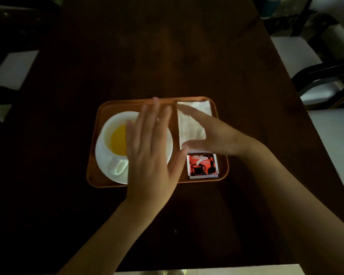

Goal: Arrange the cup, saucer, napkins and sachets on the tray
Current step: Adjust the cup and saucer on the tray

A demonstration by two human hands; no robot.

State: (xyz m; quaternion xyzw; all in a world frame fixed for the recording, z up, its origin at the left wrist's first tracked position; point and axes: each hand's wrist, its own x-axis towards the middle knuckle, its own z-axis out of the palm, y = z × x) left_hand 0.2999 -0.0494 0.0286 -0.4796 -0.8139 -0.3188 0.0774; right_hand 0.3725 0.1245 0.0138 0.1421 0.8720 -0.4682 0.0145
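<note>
An orange tray (117,105) lies on the dark table. On its left half a white cup (112,133) with yellow liquid stands on a white saucer (103,165), handle toward me. My left hand (149,153) hovers flat over the cup's right side, fingers spread, holding nothing. White folded napkins (191,126) lie along the tray's right side. My right hand (213,135) rests on them, thumb at the near edge and fingers across the far part. Red-and-black sachets (202,165) sit stacked in the tray's near right corner.
The dark wooden table (167,56) stretches far beyond the tray. Dark chairs with pale seats stand at the right (326,80) and left (12,72) sides. The table's near edge (207,266) is at the bottom of the view.
</note>
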